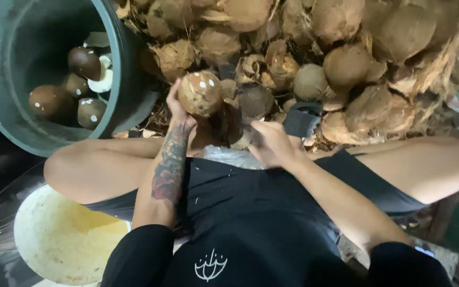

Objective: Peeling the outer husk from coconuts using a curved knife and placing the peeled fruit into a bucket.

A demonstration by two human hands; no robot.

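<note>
My left hand [179, 114] holds up a round brown coconut [200, 94] with pale nicks on its shell, lifted in front of my lap. My right hand [272, 143] is closed just right of it, low over my knees; a dark blurred tool or shell piece [240, 127] lies between the hands, and what the right hand grips is unclear. I sit cross-legged in dark shorts, my left forearm tattooed.
A big grey-green tub [6, 79] at upper left holds several peeled brown coconuts [83, 61]. A heap of husked coconuts and fibre [346, 64] fills the top and right. A pale yellow bowl [59, 239] sits at lower left. A black strap-like object [301, 119] lies by the heap.
</note>
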